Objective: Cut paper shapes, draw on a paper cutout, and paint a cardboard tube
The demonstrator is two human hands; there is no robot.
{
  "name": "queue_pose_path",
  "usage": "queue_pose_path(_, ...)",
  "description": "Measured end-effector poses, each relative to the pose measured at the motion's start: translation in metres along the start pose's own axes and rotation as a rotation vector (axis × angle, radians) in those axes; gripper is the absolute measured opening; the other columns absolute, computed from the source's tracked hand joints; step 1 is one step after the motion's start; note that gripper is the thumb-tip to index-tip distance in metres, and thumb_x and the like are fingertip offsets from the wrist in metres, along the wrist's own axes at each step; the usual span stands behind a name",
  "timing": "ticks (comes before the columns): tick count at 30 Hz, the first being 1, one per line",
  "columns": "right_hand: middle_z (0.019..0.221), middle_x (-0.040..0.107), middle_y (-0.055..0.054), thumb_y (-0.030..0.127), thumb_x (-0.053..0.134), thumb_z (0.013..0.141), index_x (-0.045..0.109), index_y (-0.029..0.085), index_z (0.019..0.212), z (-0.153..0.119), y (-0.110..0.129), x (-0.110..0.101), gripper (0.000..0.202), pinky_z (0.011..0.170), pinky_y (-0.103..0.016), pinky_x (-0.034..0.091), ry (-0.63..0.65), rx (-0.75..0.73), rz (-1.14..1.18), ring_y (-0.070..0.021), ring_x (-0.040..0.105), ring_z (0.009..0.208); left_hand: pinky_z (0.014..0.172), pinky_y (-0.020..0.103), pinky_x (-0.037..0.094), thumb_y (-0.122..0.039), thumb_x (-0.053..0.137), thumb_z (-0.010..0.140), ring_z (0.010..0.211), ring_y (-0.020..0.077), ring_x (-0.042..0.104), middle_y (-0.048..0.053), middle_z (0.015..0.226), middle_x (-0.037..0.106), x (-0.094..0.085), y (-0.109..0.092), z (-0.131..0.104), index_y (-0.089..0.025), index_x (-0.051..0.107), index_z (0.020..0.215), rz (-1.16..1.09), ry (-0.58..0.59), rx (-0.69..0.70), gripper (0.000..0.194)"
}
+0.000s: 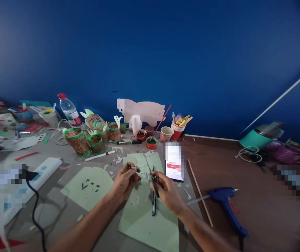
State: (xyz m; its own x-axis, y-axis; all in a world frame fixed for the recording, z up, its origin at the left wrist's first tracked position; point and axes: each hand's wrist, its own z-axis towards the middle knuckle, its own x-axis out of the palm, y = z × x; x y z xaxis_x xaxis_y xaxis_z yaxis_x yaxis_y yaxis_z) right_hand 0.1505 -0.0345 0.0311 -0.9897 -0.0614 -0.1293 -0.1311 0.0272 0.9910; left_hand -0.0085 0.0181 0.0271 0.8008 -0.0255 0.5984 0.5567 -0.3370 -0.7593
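Note:
Above a light green sheet of paper (150, 231), my right hand (167, 190) grips a pair of scissors (155, 185) by the dark handles, blades pointing up and to the left. My left hand (125, 180), closed in a pinch just left of the blades, has a small pale scrap (138, 169) at its fingertips; most of that scrap is hidden. Dark smudges mark the left fingers. A black pen (154, 205) lies on the sheet below the scissors. Paper offcuts (142, 162) are scattered beyond the hands.
A second green sheet (87, 201) with small cut pieces lies left. Behind stand painted cups (79, 145), a paint pot (151, 142) with a brush, and a bottle (69, 110). Rightward are a lit phone (174, 173), a wooden stick (199, 192) and a blue glue gun (227, 206).

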Motion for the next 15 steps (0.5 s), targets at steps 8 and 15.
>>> queue_pose_path(8,0.07,0.055,0.001,0.035,0.061,0.076,0.06,0.015,0.098,-0.0001,-0.003,0.0028,0.03,0.058,-0.023,0.04,0.026,0.026,0.047,-0.0129,0.05,0.064,0.06,0.024,0.05,-0.02,0.075,0.062,0.041,0.0041,0.047,-0.004,0.063,0.062,-0.0019,0.001,-0.0005,-0.019,0.051,0.075,-0.047,0.037,-0.035,0.027)
queue_pose_path(15,0.068,0.052,0.002,0.031,0.058,0.079,0.06,0.014,0.103,0.0008,-0.0091,0.0016,0.029,0.055,-0.022,0.04,0.03,-0.013,-0.052,-0.0114,0.046,0.06,0.056,0.022,0.049,-0.021,0.075,0.062,0.039,0.0037,0.045,-0.005,0.059,0.06,-0.0001,0.0001,0.0001,-0.018,0.056,0.078,-0.04,0.039,-0.026,0.025)
